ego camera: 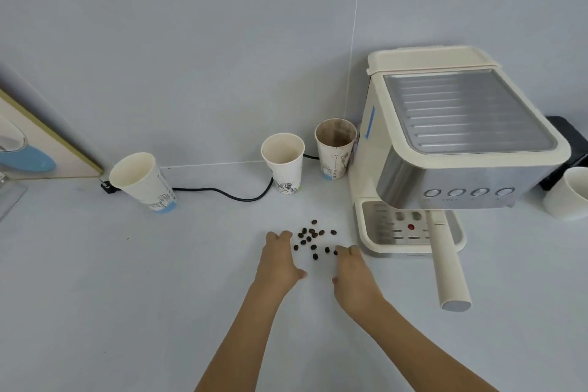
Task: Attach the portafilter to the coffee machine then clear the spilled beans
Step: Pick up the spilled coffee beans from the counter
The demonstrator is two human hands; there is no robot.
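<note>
Overhead: pale grey tabletop [95,296] against grey tiled wall [191,41]; black power cord [222,192] trailing along the back. Three printed paper cups [283,162], print too small to read. Cream coffee machine [461,137] at right, steel top, four round buttons. Portafilter [445,264] seated under brew head, cream handle projecting forward. Dark coffee beans [310,239] scattered just left of drip tray. Left hand [280,261] and right hand [353,270] flat on tabletop flanking beans, fingers loosely open, gripping nothing.
</note>
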